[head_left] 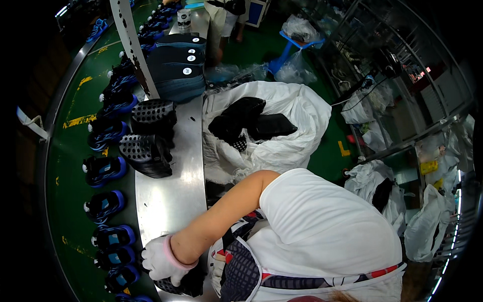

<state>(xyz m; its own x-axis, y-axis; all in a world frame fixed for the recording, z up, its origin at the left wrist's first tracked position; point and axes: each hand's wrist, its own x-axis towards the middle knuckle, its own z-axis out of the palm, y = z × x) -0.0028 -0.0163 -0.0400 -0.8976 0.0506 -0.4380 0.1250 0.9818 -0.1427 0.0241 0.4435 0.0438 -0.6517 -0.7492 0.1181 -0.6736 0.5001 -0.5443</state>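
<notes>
My right hand (163,260), in a white glove with a pink cuff, reaches across to the metal bench (166,201). Its fingers are curled over a black dotted bundle (188,283) at the bench's near end, which the glove partly covers. My left hand is outside the picture. Farther up the bench lie two similar black bundles (143,151) with rows of round dots on top. Behind them stand stacks of dark blue insoles (173,75) with white round stickers.
Blue and black shoes (104,171) stand in a row on the green conveyor (75,161) left of the bench. A white post (132,45) rises at its edge. To the right, a large white sack (307,110) holds black pieces; beyond is a blue stool (284,58). Someone stands at the far end.
</notes>
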